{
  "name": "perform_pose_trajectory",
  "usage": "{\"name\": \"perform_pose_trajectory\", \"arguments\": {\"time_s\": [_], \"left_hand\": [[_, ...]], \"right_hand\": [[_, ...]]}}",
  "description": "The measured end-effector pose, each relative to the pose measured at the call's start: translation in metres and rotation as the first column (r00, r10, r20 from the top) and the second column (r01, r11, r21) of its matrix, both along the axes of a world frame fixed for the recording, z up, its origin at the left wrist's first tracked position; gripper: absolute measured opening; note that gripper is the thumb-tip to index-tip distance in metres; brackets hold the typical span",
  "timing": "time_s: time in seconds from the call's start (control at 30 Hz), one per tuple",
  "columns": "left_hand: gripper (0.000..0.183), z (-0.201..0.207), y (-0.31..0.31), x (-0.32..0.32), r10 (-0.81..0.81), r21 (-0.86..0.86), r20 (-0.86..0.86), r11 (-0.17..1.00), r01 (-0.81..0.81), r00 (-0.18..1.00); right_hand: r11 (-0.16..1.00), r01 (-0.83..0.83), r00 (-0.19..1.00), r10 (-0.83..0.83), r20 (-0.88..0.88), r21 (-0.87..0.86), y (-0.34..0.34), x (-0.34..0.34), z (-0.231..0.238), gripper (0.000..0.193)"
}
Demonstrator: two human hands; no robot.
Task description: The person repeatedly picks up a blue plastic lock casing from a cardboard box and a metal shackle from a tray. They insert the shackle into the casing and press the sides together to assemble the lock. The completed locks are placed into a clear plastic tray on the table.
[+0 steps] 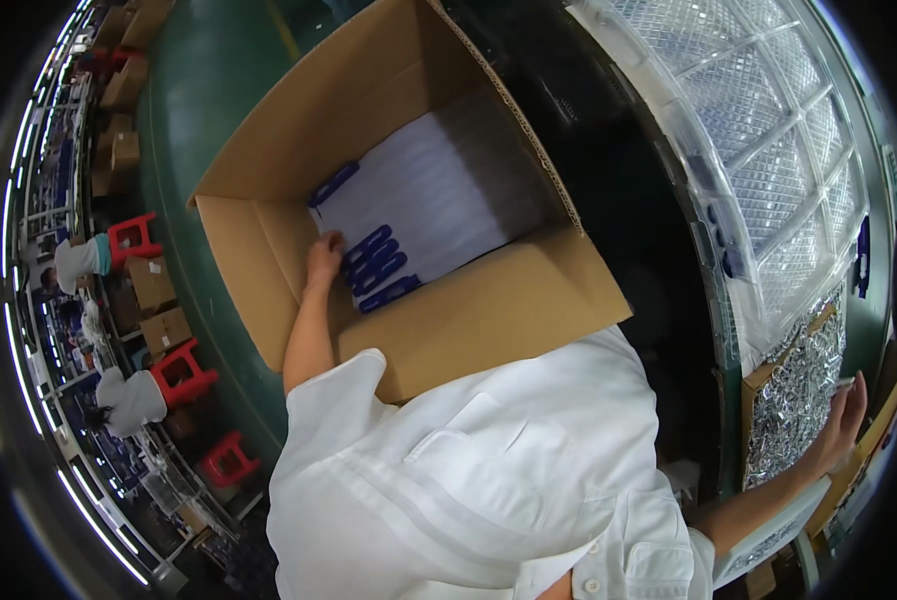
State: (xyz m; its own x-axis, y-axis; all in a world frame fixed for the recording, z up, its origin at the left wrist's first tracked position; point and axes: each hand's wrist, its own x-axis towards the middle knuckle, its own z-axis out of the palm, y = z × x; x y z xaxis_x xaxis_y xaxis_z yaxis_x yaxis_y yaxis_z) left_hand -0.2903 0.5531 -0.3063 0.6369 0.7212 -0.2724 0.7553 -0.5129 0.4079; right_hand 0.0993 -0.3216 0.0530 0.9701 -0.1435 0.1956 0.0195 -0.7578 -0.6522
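Observation:
A large open cardboard box (473, 320) stands in front of me, its bottom covered by a white sheet (438, 180). On the sheet, at the near left, several dark blue long, narrow pieces (376, 262) lie side by side; one more blue piece (334, 184) rests by the left wall. My left hand (325, 258) reaches into the box beside the row, fingers slightly bent and apart, nothing visible in them. Off to the right, my right hand (840, 425) pinches a small silvery piece (845, 382), next to a carton full of shiny small metal parts (793, 400).
Clear plastic trays (758, 130) with a grid of cells cover the bench at right. A dark blue piece (861, 257) lies beyond them. Across the green floor (193, 130) at left are red stools (181, 375), cartons (151, 283) and people at a long workbench.

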Motion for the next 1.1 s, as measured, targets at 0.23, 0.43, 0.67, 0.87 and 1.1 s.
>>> {"name": "perform_pose_trajectory", "arguments": {"time_s": [0.23, 0.43, 0.67, 0.87, 1.1], "left_hand": [[0.035, -0.022, -0.023, 0.059, 0.151, 0.285, 0.153, 0.940, -0.190, 0.977], [0.044, -0.077, 0.065, 0.124, 0.357, 0.067, -0.014, 0.932, -0.355, 0.934], [0.040, -0.113, 0.049, 0.140, 0.584, 0.096, 0.346, 0.757, -0.647, 0.735], [0.050, -0.062, 0.044, 0.156, 0.627, 0.087, 0.138, 0.764, -0.640, 0.767], [0.064, -0.042, 0.055, 0.167, 0.568, 0.179, -0.077, 0.817, -0.549, 0.820]], "right_hand": [[0.985, 0.172, 0.983, -0.172, 0.059, -0.005, 0.057, -0.073, 0.018, 0.035], [0.982, 0.186, 0.982, -0.185, -0.034, 0.025, 0.076, -0.094, 0.025, 0.031], [0.976, 0.143, 0.988, -0.133, -0.073, 0.166, 0.075, -0.104, 0.014, 0.027], [0.956, 0.109, 0.991, -0.085, -0.101, 0.272, 0.079, -0.102, -0.012, 0.025], [0.948, 0.159, 0.981, -0.122, -0.148, 0.276, 0.098, -0.104, -0.018, 0.022]]}}
